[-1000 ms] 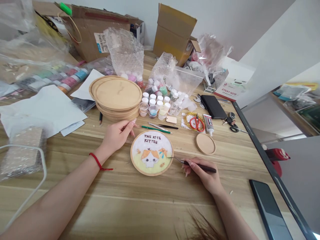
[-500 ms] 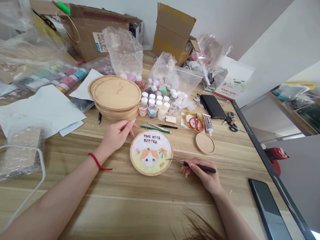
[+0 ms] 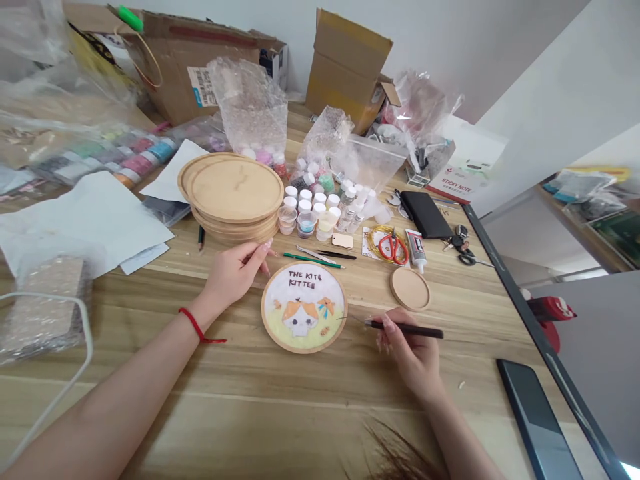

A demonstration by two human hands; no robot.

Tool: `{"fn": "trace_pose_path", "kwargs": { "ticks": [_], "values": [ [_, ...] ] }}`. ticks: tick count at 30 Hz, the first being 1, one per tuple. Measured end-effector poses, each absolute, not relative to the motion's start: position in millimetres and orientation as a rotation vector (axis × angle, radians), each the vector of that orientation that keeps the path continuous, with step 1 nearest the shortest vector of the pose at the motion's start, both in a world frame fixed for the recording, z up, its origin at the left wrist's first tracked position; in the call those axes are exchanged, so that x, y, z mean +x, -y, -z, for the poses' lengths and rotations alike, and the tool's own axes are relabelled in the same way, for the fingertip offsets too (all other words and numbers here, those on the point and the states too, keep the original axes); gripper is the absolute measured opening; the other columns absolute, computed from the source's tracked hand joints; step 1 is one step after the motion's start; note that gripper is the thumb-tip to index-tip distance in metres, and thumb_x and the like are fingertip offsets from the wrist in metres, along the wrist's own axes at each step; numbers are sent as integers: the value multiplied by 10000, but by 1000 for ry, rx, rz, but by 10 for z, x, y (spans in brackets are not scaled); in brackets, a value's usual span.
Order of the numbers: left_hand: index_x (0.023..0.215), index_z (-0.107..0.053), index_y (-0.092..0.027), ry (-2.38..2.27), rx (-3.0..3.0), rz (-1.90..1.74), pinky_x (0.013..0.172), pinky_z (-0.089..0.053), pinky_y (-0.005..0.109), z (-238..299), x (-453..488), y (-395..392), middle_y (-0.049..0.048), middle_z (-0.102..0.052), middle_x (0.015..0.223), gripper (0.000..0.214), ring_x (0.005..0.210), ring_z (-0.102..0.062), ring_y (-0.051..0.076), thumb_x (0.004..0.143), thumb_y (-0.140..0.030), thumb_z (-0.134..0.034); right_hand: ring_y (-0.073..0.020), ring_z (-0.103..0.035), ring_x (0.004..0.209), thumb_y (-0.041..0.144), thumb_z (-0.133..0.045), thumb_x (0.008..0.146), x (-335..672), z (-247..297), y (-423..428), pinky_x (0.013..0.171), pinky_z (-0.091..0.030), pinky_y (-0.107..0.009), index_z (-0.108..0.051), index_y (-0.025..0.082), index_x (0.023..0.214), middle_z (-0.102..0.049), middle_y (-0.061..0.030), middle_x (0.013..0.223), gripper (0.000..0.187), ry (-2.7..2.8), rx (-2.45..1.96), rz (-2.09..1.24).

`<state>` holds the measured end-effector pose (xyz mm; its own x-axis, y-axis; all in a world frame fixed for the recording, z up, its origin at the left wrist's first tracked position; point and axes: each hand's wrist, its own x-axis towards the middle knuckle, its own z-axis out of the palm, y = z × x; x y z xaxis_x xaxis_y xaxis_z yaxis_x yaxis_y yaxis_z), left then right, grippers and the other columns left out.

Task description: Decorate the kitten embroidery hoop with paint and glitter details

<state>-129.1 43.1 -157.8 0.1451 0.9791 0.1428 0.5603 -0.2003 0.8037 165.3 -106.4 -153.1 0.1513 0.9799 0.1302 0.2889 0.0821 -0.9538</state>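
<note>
A round wooden-rimmed plate (image 3: pixel 304 344) lies flat on the table, its face bearing the words "THE KITE KITTEN", an orange-and-white cat and a small orange kite on white and pale yellow. My right hand (image 3: pixel 407 343) grips a black-handled tool (image 3: pixel 417 329) with a thin, cranked metal tip, which reaches over the plate's right edge; whether it touches is unclear. Left of the plate rests my left hand (image 3: pixel 235 272), fingers curled and thumb pressed to the forefinger; anything pinched there is too small to make out.
Stacked wooden discs (image 3: pixel 233 190) stand behind my left hand. White-lidded pots (image 3: pixel 306 197), a green pencil (image 3: pixel 314 260), tweezers (image 3: pixel 337 254), red-handled pliers (image 3: pixel 393 247), a glue tube (image 3: pixel 416 250) and a small round wooden tray (image 3: pixel 410 289) lie beyond the plate. A phone (image 3: pixel 540 420) is at right.
My right hand has tilted the tool slightly, its handle end swinging right and up and its tip drawing a little toward the plate's right rim. My left hand looks unchanged.
</note>
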Motion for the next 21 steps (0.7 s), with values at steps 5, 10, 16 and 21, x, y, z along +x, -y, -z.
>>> {"fn": "trace_pose_path", "kwargs": {
  "ticks": [5, 10, 16, 21],
  "values": [
    [744, -691, -185, -1496, 1847, -913, 587, -398, 250, 1543, -1271, -421, 6, -707, 666, 410, 576, -555, 137, 931, -451, -441, -123, -504, 519, 359, -560, 945, 1585, 1526, 1065, 474, -426, -255, -691, 195, 900, -561, -7, 635, 215, 1358, -1442, -835],
    [676, -676, -187, -1494, 1849, -912, 592, -403, 252, 1537, -1265, -416, 16, -727, 710, 433, 591, -567, 139, 926, -456, -445, -115, -499, 499, 370, -555, 947, 1596, 1540, 1039, 459, -422, -246, -686, 195, 902, -559, 3, 617, 222, 1308, -1443, -807],
    [771, -700, -186, -1485, 1842, -920, 584, -397, 247, 1551, -1270, -418, -4, -695, 642, 382, 565, -551, 133, 928, -432, -453, -119, -518, 524, 347, -564, 943, 1576, 1553, 1023, 488, -430, -256, -691, 196, 899, -587, -4, 647, 202, 1305, -1452, -707],
    [777, -702, -182, -1481, 1851, -921, 579, -389, 249, 1556, -1274, -428, -7, -686, 636, 383, 555, -539, 129, 930, -433, -457, -123, -529, 532, 335, -563, 944, 1586, 1564, 1020, 513, -443, -266, -691, 195, 914, -599, -6, 657, 192, 1329, -1448, -656]
  ]
}}
